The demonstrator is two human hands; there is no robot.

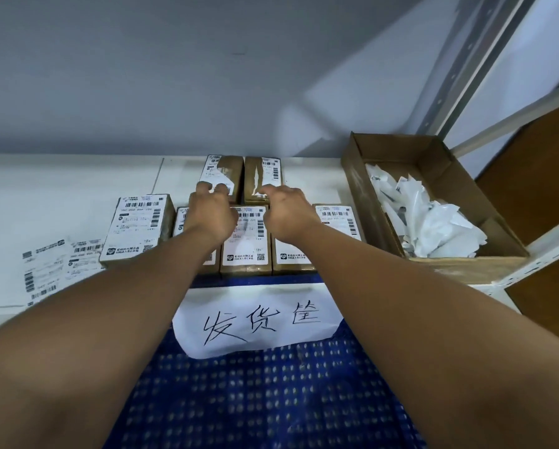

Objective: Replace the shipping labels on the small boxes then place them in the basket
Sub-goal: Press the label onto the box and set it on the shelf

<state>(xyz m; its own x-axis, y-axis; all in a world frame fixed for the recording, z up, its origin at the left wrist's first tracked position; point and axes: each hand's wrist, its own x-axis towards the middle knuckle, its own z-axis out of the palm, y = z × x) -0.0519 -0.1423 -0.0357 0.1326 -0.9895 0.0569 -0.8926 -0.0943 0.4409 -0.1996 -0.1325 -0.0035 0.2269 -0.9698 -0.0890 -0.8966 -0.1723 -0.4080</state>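
Several small brown boxes lie on the white shelf. Two back ones carry torn labels: the back-left box (223, 171) and the back-right box (263, 176). My left hand (210, 212) reaches over the front row, its bent fingers on the near end of the back-left box. My right hand (288, 212) has its fingers curled over the near edge of the back-right box. A front box (245, 251) and the left box (139, 228) bear whole white labels. The blue basket (271, 400) sits below my forearms.
A sheet of fresh labels (54, 267) lies flat at the left of the shelf. An open cardboard carton (362, 176) with crumpled peeled label scraps stands at the right, beside a metal rack post (459, 76). A white paper sign (255, 319) hangs on the basket's rim.
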